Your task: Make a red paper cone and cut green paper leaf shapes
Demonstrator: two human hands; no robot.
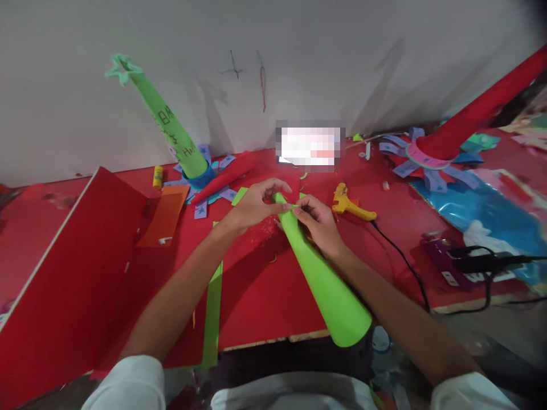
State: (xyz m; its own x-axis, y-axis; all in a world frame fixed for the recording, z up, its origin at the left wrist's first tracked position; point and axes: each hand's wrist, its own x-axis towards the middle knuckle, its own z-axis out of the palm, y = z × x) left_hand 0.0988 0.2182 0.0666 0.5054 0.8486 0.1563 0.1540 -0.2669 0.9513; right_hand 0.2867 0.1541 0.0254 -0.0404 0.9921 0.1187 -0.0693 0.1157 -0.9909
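A bright green paper cone (325, 279) lies across the table's front edge, its wide end toward me and its narrow tip pointing away. My left hand (261, 204) pinches the narrow tip from the left, thumb along the rim. On the other side of that tip, my right hand (317, 219) has its thumb and fingers closed on the paper edge. Both hands meet near the top of the cone. To the right of them lies a yellow glue gun (351, 205) with a black cord. Part of the fingertips is hidden behind the paper.
A finished-looking green cone with a star (171, 125) leans at the back left, a red cone (482, 114) at the right. A red board (72, 273) stands at left. Also there are a glue stick (158, 177), green strip (212, 313), purple power strip (448, 262) and blue plastic sheet (508, 216).
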